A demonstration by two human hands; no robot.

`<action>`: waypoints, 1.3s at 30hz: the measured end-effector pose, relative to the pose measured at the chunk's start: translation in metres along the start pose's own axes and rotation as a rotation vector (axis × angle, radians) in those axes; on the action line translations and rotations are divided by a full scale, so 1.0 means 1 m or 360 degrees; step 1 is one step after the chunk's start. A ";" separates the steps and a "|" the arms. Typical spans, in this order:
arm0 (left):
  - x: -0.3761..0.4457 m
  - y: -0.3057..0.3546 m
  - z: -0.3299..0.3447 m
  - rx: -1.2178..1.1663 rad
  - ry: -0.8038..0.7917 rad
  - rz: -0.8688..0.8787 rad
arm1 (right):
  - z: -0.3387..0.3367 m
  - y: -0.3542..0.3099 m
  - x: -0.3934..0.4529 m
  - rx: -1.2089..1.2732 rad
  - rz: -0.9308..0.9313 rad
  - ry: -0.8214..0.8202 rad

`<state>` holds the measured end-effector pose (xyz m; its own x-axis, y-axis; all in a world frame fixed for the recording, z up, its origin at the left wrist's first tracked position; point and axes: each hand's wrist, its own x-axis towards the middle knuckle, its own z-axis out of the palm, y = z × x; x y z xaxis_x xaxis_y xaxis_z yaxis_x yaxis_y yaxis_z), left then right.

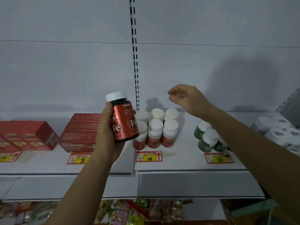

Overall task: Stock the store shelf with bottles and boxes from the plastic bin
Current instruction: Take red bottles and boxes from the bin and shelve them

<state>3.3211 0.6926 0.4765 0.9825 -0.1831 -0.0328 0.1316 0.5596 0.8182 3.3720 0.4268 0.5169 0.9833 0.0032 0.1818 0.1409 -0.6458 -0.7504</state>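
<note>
My left hand grips a red "Fe" bottle with a white cap, held upright in front of the white shelf. Just right of it stands a group of several red-and-white bottles with white caps. My right hand hovers above and behind that group, fingers loosely curled, holding nothing. Under my right forearm stand green bottles with white caps. The plastic bin is out of view.
Stacked red boxes and another red box sit on the shelf's left. White-capped jars crowd the far right. Price tags lie along the shelf front. Packaged snacks fill the level below.
</note>
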 end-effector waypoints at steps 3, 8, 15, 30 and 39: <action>0.004 0.007 0.010 0.0037 -0.0094 -0.0073 | -0.002 -0.043 -0.005 0.0172 -0.0244 -0.0115; -0.004 0.017 0.012 0.0127 -0.0097 -0.0140 | 0.018 -0.107 -0.001 0.0226 -0.0452 -0.0550; -0.035 0.065 -0.034 0.0137 0.0133 -0.0073 | 0.083 -0.170 0.013 0.0254 -0.0577 -0.0889; -0.094 0.211 -0.270 0.0090 0.0320 0.0339 | 0.288 -0.355 0.048 0.0226 -0.0769 -0.0750; -0.111 0.269 -0.363 0.0129 0.0575 0.0407 | 0.382 -0.433 0.069 0.0288 -0.0903 -0.1039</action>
<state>3.2948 1.1567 0.4916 0.9669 0.2550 -0.0101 -0.1181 0.4824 0.8680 3.4231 0.9981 0.6113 0.6215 0.7576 0.1996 0.5891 -0.2840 -0.7565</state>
